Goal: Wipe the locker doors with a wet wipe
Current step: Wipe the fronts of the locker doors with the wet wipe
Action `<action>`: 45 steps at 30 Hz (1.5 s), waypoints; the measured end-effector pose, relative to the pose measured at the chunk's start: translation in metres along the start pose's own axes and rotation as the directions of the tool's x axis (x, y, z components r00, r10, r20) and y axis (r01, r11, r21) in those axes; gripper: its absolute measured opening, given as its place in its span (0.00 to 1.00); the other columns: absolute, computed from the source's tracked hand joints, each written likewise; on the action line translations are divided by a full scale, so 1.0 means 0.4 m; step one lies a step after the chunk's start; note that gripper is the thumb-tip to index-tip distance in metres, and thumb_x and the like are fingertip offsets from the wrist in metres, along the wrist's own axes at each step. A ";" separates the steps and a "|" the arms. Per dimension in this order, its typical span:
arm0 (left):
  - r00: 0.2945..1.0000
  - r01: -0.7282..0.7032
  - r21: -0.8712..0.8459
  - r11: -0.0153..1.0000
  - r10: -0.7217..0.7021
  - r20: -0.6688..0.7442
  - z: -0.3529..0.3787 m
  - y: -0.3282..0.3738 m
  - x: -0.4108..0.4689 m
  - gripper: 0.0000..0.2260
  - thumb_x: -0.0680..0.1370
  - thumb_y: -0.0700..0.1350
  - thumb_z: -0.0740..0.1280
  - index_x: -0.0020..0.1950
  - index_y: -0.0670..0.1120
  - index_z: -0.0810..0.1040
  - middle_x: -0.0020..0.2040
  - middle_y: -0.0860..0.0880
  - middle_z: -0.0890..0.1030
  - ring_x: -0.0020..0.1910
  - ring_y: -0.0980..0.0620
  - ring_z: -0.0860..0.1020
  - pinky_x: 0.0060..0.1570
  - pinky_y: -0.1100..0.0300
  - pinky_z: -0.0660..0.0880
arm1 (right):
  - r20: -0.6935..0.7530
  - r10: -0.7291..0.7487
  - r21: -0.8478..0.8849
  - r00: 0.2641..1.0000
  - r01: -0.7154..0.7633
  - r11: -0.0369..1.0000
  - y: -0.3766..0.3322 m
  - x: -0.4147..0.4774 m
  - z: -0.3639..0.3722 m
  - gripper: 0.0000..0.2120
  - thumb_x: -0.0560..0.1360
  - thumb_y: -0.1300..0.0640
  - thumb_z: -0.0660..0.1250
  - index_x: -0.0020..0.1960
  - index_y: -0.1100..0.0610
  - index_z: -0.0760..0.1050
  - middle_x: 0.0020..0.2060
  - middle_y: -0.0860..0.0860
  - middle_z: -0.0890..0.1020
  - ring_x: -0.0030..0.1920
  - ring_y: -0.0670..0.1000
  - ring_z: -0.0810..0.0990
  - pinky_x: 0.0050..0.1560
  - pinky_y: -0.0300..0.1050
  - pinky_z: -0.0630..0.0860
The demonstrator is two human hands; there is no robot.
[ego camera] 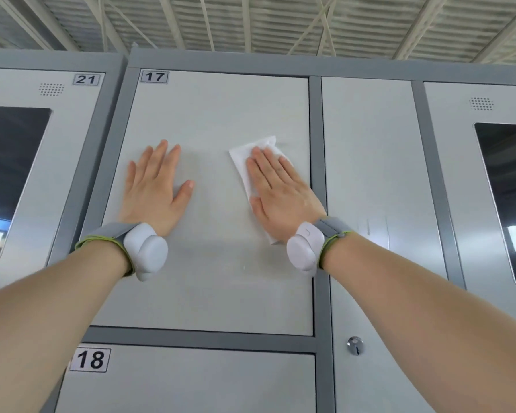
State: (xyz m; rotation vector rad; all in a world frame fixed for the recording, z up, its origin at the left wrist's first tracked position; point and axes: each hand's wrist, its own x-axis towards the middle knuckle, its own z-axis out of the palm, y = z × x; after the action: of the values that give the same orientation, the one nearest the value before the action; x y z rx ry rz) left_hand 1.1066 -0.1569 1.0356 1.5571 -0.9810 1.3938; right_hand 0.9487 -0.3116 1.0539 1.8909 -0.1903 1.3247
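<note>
You stood facing a grey bank of lockers (316, 204) under a ribbed metal ceiling (251, 22). The door numbered 17 (215, 114) filled the middle of your view, closed, and both of your bare arms reached up to it. Below it sat the door numbered 18 (191, 383). To the left was the door numbered 21 (69, 123), with a dark window in it. To the right stood a tall narrow door (370, 159), and past that another door with a window (447, 174).

Your left hand (155, 192) lay flat on the left part of door 17, its fingers straight and slightly spread, the thumb out to the right, holding nothing. Your right hand (280, 198) lay flat on the right part of the same door, near its right edge, fingers straight and close together, pressing the white wipe (242, 156) against the panel. The wipe showed beyond your fingertips, along the left side of the hand, and below the heel of the palm.

Each wrist carried a grey band with a white device, the left (145, 251) and the right (306, 248). A small round lock (355, 345) sat low on the narrow door.
</note>
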 end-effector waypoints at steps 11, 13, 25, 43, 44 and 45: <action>0.996 0.087 0.079 0.993 -0.084 -0.037 -0.027 -0.001 0.106 0.25 0.81 0.50 0.57 0.77 0.48 0.55 0.78 0.50 0.51 0.77 0.48 0.46 0.73 0.52 0.40 | 0.023 0.379 -0.079 0.925 -0.376 0.923 0.148 0.133 -0.040 0.30 0.82 0.50 0.46 0.78 0.61 0.41 0.77 0.62 0.42 0.77 0.58 0.39 0.75 0.50 0.37; 0.996 0.081 0.088 0.993 -0.077 -0.042 -0.031 -0.003 0.120 0.25 0.82 0.50 0.57 0.77 0.48 0.55 0.78 0.50 0.51 0.77 0.49 0.46 0.73 0.52 0.40 | 0.026 0.375 -0.070 0.927 -0.372 0.925 0.155 0.167 -0.039 0.29 0.82 0.50 0.46 0.78 0.61 0.41 0.77 0.61 0.42 0.77 0.58 0.39 0.75 0.50 0.37; 0.999 0.009 0.093 0.996 -0.013 0.041 -0.049 -0.055 0.166 0.26 0.82 0.50 0.54 0.78 0.43 0.51 0.78 0.49 0.50 0.77 0.50 0.45 0.73 0.54 0.39 | 0.093 0.100 -0.091 0.991 -0.091 0.992 0.065 0.156 -0.038 0.29 0.82 0.49 0.45 0.78 0.60 0.41 0.77 0.58 0.41 0.77 0.55 0.39 0.75 0.46 0.35; 0.999 -0.031 0.107 0.994 0.034 -0.024 -0.038 -0.126 0.239 0.25 0.82 0.51 0.54 0.77 0.42 0.54 0.79 0.47 0.49 0.77 0.49 0.45 0.73 0.51 0.40 | 0.047 0.483 -0.094 0.875 -0.477 0.874 0.161 0.211 -0.052 0.29 0.82 0.48 0.46 0.78 0.59 0.42 0.77 0.59 0.42 0.77 0.57 0.39 0.75 0.49 0.38; 0.999 -0.033 0.113 0.993 0.035 -0.014 -0.036 -0.132 0.238 0.25 0.82 0.51 0.54 0.77 0.43 0.54 0.79 0.47 0.49 0.77 0.49 0.45 0.74 0.51 0.40 | 0.042 0.491 -0.087 0.870 -0.487 0.869 0.164 0.223 -0.052 0.29 0.82 0.48 0.46 0.78 0.59 0.43 0.77 0.59 0.43 0.77 0.57 0.40 0.75 0.49 0.38; 0.999 -0.036 0.119 0.992 0.038 -0.009 -0.034 -0.138 0.238 0.26 0.82 0.52 0.53 0.77 0.43 0.53 0.79 0.47 0.49 0.77 0.49 0.45 0.74 0.51 0.40 | 0.034 0.497 -0.078 0.867 -0.494 0.866 0.164 0.237 -0.052 0.29 0.82 0.48 0.46 0.78 0.59 0.43 0.77 0.59 0.43 0.77 0.57 0.40 0.75 0.49 0.39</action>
State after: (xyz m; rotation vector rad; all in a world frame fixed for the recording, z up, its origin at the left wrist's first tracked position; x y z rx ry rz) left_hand 1.1611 -0.1268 1.1275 1.6237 -0.9392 1.5090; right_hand 0.9404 -0.3121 1.1709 1.8890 -0.7865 1.5759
